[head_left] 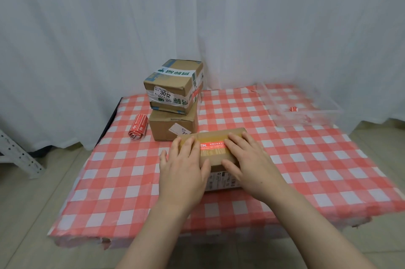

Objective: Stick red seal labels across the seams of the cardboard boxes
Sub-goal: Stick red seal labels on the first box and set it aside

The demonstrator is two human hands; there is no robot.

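Label [211,145]: red strip with white print, lying on top of the near box [217,159], across the taped seam. Only its middle shows between the two hands; both ends are covered.

Near box: brown cardboard, resting on the bench [306,170] in the front centre. A white shipping sticker [221,179] is on its front face, partly hidden by the wrists.

Left hand [184,165]: flat on the left part of the box top, fingers straight and together, thumb spread off the left side. Grasping nothing, pressing down.

Right hand [247,159]: flat on the right part of the box top, fingers straight, tips over the label's right end, thumb along the near top edge. Grasping nothing, pressing down.

Behind the near box, to its left: two more boxes stacked. Lower box [171,126] is plain brown with a white sticker on its front. Upper box [173,87] sits slightly askew on it, bound with white and green printed tape, with a sticker reading 3012.

Further left of the near box, just beside the lower box: a roll of red labels [138,126], loose end hanging toward the bench.

Far right and behind the near box: a clear plastic tray [306,118] with a small red and white piece [293,108] inside; cannot tell what it is.

The bench wears a red and white checked cloth. White curtain [263,27] behind; white perforated rack [19,154] at far left on the floor.
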